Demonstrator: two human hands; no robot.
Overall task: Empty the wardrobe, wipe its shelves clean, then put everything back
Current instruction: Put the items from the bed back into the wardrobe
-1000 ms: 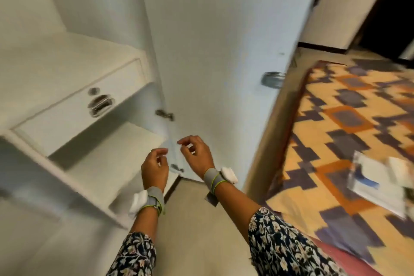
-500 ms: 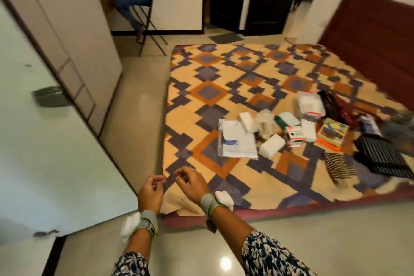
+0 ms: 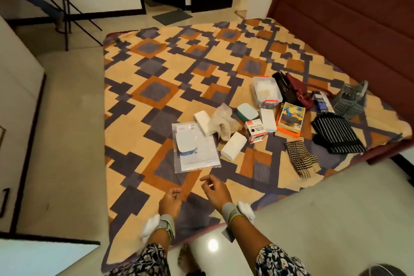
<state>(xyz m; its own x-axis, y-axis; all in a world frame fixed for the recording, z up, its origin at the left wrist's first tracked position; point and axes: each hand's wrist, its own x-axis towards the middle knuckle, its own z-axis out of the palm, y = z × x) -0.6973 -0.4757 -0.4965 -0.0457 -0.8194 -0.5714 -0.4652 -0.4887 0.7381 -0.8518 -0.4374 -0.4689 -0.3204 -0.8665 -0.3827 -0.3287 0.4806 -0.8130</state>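
Orange-patterned bedspread [image 3: 156,92] carries a plastic sleeve [image 3: 195,150], white boxes [image 3: 233,145], books [image 3: 290,116], a red bag [image 3: 298,89], a basket [image 3: 351,101] and striped cloth [image 3: 338,136]. Over its near edge the left grip [image 3: 170,203] and right grip [image 3: 216,190] hover side by side, loosely curled, holding nothing.

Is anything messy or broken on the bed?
Nothing looks broken or spilled. The things just lie scattered on the patterned bedspread. The clear plastic bag is crumpled, and the checked scarf lies rumpled near the edge.
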